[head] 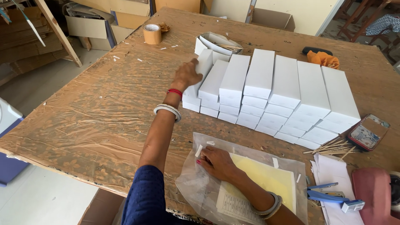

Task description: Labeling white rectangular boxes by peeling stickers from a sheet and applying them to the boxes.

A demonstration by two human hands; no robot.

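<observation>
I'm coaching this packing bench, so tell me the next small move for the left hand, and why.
Probably close the left hand on the leftmost white box and lift it off its stack. That hand already touches the box at the end of the rows, its grip not closed, while the right hand rests on the clear plastic bag near the table edge.

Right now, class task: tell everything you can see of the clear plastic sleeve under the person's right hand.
The clear plastic sleeve lies flat at the table's near edge, thin, glossy and wrinkled. Inside show a pale yellow sheet and a printed white sheet. Small white strips lie on it. The right hand presses on its top.
</observation>
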